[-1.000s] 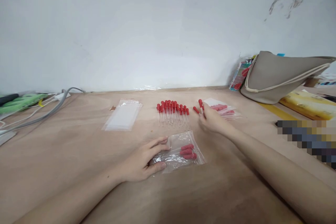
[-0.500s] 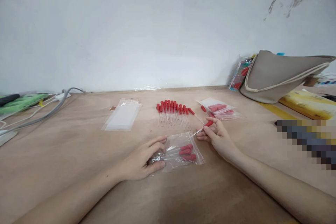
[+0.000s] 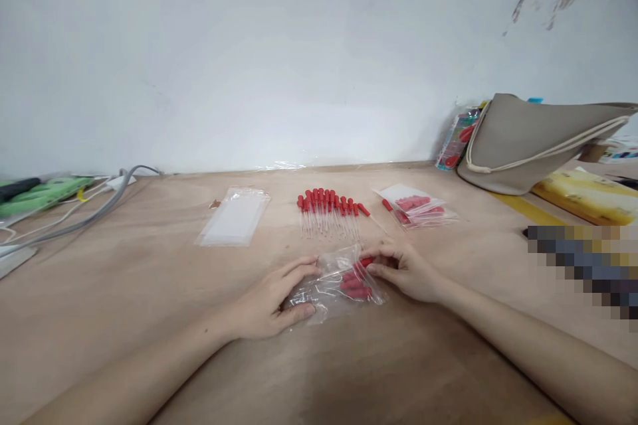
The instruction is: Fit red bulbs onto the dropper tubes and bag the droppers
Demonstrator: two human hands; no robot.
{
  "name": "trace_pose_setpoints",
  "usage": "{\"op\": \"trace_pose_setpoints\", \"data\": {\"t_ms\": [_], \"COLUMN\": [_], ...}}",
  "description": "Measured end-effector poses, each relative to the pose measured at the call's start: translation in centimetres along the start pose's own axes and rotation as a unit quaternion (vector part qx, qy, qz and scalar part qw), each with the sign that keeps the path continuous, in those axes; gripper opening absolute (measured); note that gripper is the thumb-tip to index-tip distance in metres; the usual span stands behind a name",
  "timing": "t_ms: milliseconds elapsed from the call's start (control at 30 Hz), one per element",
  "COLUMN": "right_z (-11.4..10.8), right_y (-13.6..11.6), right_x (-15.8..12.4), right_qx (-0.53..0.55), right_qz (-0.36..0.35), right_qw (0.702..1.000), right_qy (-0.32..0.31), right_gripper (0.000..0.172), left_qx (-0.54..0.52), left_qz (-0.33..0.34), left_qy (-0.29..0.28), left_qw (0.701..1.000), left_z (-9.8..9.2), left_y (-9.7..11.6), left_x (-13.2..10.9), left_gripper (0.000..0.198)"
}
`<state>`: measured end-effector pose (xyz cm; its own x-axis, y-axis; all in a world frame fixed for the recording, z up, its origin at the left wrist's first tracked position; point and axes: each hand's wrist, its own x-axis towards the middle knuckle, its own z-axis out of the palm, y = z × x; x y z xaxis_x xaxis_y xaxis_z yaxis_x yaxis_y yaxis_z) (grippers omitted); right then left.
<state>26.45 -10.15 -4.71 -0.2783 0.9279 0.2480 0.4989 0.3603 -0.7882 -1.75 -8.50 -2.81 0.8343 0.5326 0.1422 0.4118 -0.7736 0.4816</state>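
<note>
A clear plastic zip bag (image 3: pixel 326 302) lies in front of me with several red-bulbed droppers (image 3: pixel 357 293) inside, their bulbs toward its right end. My left hand (image 3: pixel 279 299) grips the bag's left part, fingers at the far edge and thumb at the near one. Between thumb and fingers of my right hand (image 3: pixel 401 271) is the red bulb of another dropper (image 3: pixel 366 261). Its glass tube runs into the bag along the far side. Beyond the bag stands out a row of loose droppers (image 3: pixel 326 202), bulbs away from me.
A stack of flat clear bags (image 3: pixel 235 218) lies at the left, and filled bags (image 3: pixel 416 206) with red bulbs lie at the right. Cables (image 3: pixel 107 206) run along the left side. A grey bag (image 3: pixel 528 143) and a yellow packet (image 3: pixel 588 196) sit at the back right.
My right hand has moved left and slightly nearer, sliding the dropper's tube into the bag until its bulb is at the opening. My left hand stays on the bag.
</note>
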Motion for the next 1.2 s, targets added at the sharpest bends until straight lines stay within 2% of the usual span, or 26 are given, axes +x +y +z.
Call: {"op": "trace_pose_setpoints", "data": {"t_ms": [133,200,300,400,433,500,567,667,767,867,967,1000,1033,1100,1133,1200], "right_z": [0.9,0.7,0.1,-0.3,-0.4,-0.4,-0.3,0.2,0.6,0.8,0.3,-0.1,-0.4,-1.3,-1.7,-2.2], "right_y": [0.1,0.1,-0.1,-0.5,-0.5,-0.4,-0.1,0.3,0.2,-0.5,-0.6,-0.5,-0.2,0.6,0.9,1.5], "right_x": [0.5,0.5,0.3,0.2,0.3,0.6,0.9,1.3,1.3,0.9,0.7,0.8,0.9,1.6,2.1,3.3], "right_qx": [0.055,0.046,0.015,0.045,0.056,0.060,0.045,0.007,0.009,0.059,0.116,0.117,0.098,-0.002,-0.072,-0.217], "right_qz": [0.040,0.042,-0.017,-0.060,-0.056,-0.028,-0.002,-0.003,0.002,0.028,0.065,0.083,0.099,0.100,0.085,0.046], "right_qw": [0.998,0.998,0.999,0.992,0.989,0.991,0.995,0.999,1.000,0.997,0.985,0.984,0.987,0.995,0.992,0.970], "right_qy": [0.011,-0.002,-0.035,-0.104,-0.121,-0.118,-0.091,-0.040,-0.024,-0.048,-0.110,-0.109,-0.085,0.008,0.056,0.097], "right_gripper": [0.022,0.021,0.018,0.016,0.015,0.014,0.014,0.015,0.018,0.022,0.027,0.028,0.029,0.026,0.021,0.014], "left_qx": [-0.003,-0.005,-0.005,-0.004,-0.005,-0.004,-0.001,0.004,0.008,0.009,0.008,0.008,0.008,0.011,0.011,0.007], "left_qz": [0.004,0.007,0.009,0.004,0.004,0.005,0.005,0.006,0.004,0.006,0.007,0.005,0.003,-0.003,-0.007,-0.010], "left_qy": [0.008,0.008,0.003,0.000,0.002,0.006,0.011,0.010,0.004,0.005,0.005,0.003,0.002,-0.003,-0.006,-0.009], "left_qw": [1.000,1.000,1.000,1.000,1.000,1.000,1.000,1.000,1.000,1.000,1.000,1.000,1.000,1.000,1.000,1.000], "left_z": [0.0,0.0,0.1,0.1,0.1,0.1,0.1,0.1,0.0,0.0,-0.1,-0.1,-0.1,-0.1,-0.1,0.0], "left_y": [0.1,0.0,-0.1,-0.2,-0.2,-0.2,-0.1,-0.1,0.0,0.1,0.2,0.2,0.1,0.1,0.0,-0.1], "left_x": [0.0,0.0,0.0,0.1,0.1,0.1,0.0,0.1,0.1,0.1,0.1,0.1,0.1,0.0,0.0,0.0], "left_gripper": [0.048,0.048,0.047,0.047,0.047,0.048,0.048,0.047,0.048,0.047,0.047,0.048,0.048,0.048,0.048,0.045]}}
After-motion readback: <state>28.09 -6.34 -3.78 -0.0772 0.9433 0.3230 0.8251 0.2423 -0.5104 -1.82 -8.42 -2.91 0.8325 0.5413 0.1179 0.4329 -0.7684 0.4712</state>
